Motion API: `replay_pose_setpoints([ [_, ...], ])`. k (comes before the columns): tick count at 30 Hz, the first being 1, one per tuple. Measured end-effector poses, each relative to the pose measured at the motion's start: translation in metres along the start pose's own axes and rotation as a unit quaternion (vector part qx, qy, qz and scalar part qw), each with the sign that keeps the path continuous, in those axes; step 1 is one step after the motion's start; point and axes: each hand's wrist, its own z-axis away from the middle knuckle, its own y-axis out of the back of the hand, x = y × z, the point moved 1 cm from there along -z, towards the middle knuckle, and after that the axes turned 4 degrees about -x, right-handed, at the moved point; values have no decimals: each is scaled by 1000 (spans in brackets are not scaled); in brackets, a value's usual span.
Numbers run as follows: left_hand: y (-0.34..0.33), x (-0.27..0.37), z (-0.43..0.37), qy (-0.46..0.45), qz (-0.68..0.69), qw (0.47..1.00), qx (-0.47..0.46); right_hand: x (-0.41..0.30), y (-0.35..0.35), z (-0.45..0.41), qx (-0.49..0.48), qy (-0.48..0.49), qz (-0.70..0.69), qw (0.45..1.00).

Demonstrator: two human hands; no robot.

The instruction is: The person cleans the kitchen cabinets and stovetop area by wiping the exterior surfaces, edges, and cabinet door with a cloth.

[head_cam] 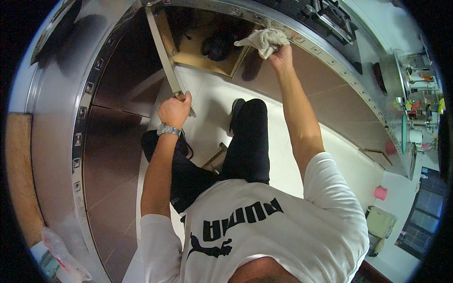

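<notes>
My left hand (176, 109) grips the edge of an open cabinet door (164, 56), seen nearly edge-on, by its free end. A metal watch is on that wrist. In my right hand (283, 56) is a bunched, greyish-white cloth (265, 39), held against the metal trim strip (304, 41) under the counter, beside the cabinet opening. Behind the door the cabinet interior (193, 58) shows a pale wooden base. A dark rounded object (217, 46) sits inside, too dim to name.
A gas stove (334, 21) stands on the counter above. Brown cabinet fronts (116, 152) run along the left. A low stool (216, 157) is partly hidden beneath me. Farther right are a pink bucket (380, 193) and a crowded counter end (421, 102). A plastic bag (63, 254) lies lower left.
</notes>
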Motion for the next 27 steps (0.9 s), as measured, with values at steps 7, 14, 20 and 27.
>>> replay_pose_setpoints([
  [7, 10, 28, -4, 7, 2, 997, -75, -8, 3, 6, 3, -11, 13, 1000],
  [14, -3, 34, -5, -11, 18, 999, -50, -8, -9, 18, 29, -25, 87, 995],
  [20, -3, 38, -5, -9, 55, 997, -58, -37, 34, 19, 60, 93, 63, 992],
  [27, -2, 40, -9, -19, 31, 997, -66, -97, 81, 50, 75, 102, -15, 992],
])
